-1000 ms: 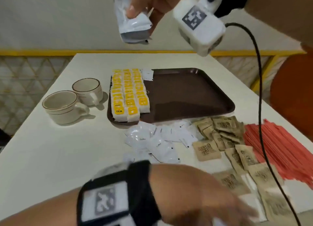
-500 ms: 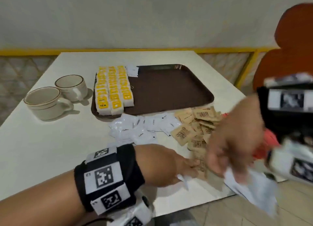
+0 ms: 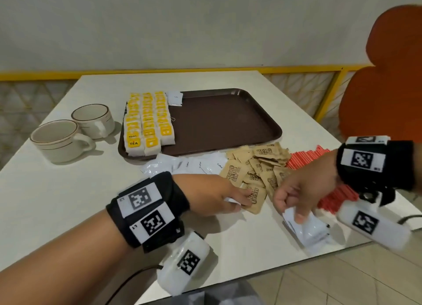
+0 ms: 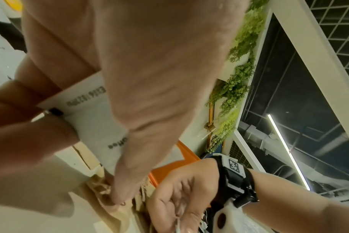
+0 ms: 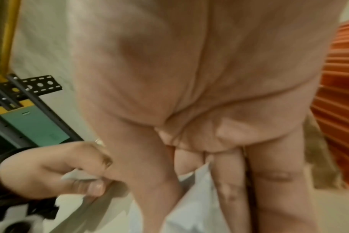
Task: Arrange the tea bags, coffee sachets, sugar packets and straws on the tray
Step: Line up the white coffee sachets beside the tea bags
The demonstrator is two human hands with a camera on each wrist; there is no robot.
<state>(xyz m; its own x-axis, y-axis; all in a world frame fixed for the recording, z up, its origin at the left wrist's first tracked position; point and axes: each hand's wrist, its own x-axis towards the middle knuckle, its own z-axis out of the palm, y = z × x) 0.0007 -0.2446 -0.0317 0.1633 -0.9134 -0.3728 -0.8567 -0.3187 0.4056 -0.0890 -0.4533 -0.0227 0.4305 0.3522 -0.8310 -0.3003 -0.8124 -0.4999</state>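
Observation:
A brown tray (image 3: 228, 122) carries rows of yellow-labelled tea bags (image 3: 148, 122) along its left side and one white coffee sachet (image 3: 175, 98) at the back. In front of it lie loose white coffee sachets (image 3: 189, 164), brown sugar packets (image 3: 255, 167) and red straws (image 3: 303, 159). My left hand (image 3: 239, 198) is at the near edge of the sugar pile, its thumb and curled fingers pinching a white coffee sachet (image 4: 94, 119). My right hand (image 3: 294, 211) is low by the table's front edge and pinches white sachets (image 3: 308, 230) that hang below its fingers.
Two cream cups (image 3: 68, 133) stand left of the tray. The white table's (image 3: 68, 202) front edge runs just below both hands, with floor tiles beyond. An orange chair (image 3: 388, 87) stands at the right, and a yellow rail (image 3: 159, 71) runs behind the table.
My right hand came down with its white sachets from high above the tray to the table's front right edge. My left hand moved forward to the sugar pile, where it now pinches a sachet.

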